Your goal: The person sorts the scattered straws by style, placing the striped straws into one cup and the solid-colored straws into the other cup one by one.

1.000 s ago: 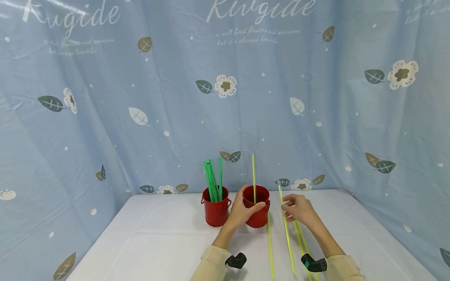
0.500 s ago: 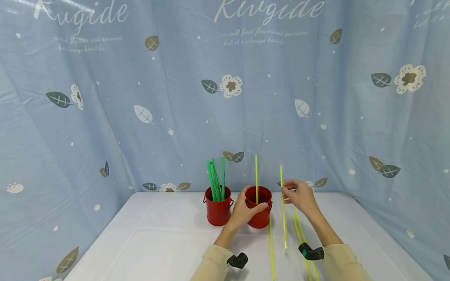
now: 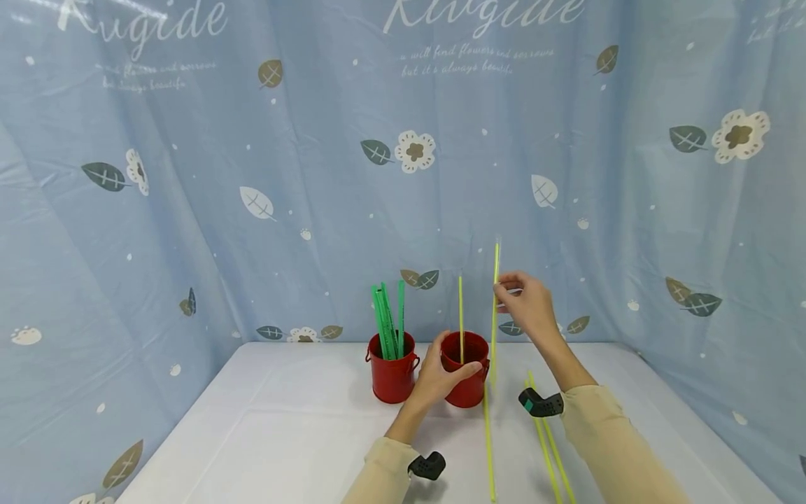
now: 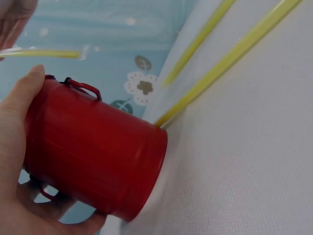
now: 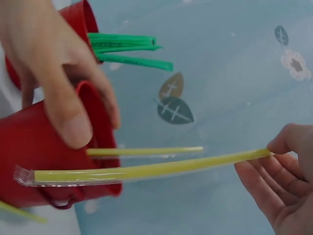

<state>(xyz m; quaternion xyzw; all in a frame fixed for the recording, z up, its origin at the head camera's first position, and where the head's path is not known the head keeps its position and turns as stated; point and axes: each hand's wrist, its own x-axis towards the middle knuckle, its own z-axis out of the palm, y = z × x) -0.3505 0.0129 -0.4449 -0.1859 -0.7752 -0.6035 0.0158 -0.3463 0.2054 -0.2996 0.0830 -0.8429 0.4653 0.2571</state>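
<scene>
Left forearm [image 3: 401, 423] slanting up and inward. Left hand [image 3: 434, 378] the lower of the 2, in a wide grip, thumb and fingers spread and curved. Right forearm [image 3: 568, 362] also slanting up and inward; right hand [image 3: 527, 302] higher, pinching between thumb and fingertips.

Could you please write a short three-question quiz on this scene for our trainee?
1. What does the right grip pinch?
2. True or false: the left grip holds the red pail with one yellow straw in it.
3. In the head view, how many yellow straws lie on the tabletop: A) one, B) three, C) five?

Key: 1. A plastic-wrapped yellow straw; 2. True; 3. B.
</scene>
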